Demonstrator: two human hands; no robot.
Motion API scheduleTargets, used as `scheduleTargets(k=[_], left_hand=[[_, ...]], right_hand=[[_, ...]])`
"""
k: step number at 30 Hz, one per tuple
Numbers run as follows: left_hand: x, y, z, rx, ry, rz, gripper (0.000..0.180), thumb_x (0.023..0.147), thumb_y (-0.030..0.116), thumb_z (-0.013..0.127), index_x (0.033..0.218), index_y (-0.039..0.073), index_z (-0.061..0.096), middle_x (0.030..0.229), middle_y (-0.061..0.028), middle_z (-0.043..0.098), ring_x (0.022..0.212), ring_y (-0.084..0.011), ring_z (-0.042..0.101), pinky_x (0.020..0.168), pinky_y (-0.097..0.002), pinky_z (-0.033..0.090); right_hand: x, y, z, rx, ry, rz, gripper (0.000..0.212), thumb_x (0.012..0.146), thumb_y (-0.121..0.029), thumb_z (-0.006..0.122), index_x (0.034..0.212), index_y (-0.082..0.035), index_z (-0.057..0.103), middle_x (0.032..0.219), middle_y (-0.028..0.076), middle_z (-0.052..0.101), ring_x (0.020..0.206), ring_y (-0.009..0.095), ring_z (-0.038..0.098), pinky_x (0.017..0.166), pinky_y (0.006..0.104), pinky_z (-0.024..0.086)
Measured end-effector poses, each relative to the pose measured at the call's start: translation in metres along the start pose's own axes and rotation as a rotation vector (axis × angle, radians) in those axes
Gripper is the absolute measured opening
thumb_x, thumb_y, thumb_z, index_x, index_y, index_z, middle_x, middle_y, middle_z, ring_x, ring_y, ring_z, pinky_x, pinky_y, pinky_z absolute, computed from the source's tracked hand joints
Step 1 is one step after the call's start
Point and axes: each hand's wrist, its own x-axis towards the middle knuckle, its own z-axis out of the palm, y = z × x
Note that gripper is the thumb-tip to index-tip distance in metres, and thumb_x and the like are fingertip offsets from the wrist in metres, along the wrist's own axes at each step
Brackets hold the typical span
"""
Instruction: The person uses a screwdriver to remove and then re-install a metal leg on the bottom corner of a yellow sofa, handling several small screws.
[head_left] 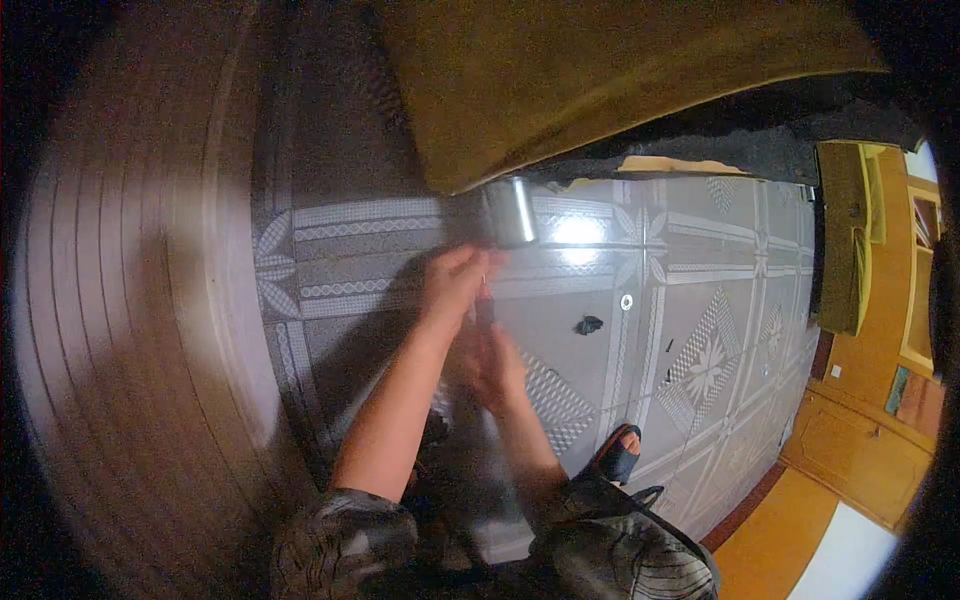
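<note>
A short shiny metal cylinder (517, 212), like a furniture leg, stands out below the corner of a brown upholstered piece of furniture (600, 70). Just below its lower end, my left hand (458, 285) has its fingers bent together in a pinch. My right hand (495, 370) is lower and slightly to the right, fingers curled and smeared by motion. Between the two hands runs a narrow dark thing (485, 312), too blurred to name. On the tiles to the right lie a small black piece (589, 325) and a pale ring like a washer (627, 301).
Torn black lining (700, 140) hangs along the furniture's edge. A ribbed, light brown surface (140, 300) runs down the left side. Patterned tiles (690, 270) cover the floor, with a small dark bit (669, 346) on them. A sandalled foot (620, 455) and wooden cabinets (850, 440) are at right.
</note>
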Motion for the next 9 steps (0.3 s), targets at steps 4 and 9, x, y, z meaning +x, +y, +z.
scheduleTargets(k=[4,9], left_hand=[[-0.002,0.002,-0.006,0.049,0.019,-0.022,0.022,0.083,0.022,0.053,0.092,0.002,0.061,0.088,-0.0052,0.063,0.060,-0.0061,0.048,0.056,-0.0210,0.040],[-0.005,0.005,0.000,-0.140,0.014,-0.006,0.024,0.083,0.023,0.054,0.092,0.001,0.060,0.087,-0.0068,0.063,0.061,-0.0073,0.047,0.061,-0.0216,0.040]], right_hand=[[-0.006,-0.014,-0.005,0.471,-0.584,0.462,0.046,0.084,-0.053,0.035,0.083,-0.009,0.049,0.050,0.000,0.039,0.030,0.010,0.029,0.031,0.0231,0.023],[-0.024,-0.028,0.006,0.384,-0.325,0.419,0.050,0.085,-0.053,0.034,0.094,-0.006,0.048,0.057,0.003,0.046,0.031,0.011,0.029,0.032,0.0244,0.024]])
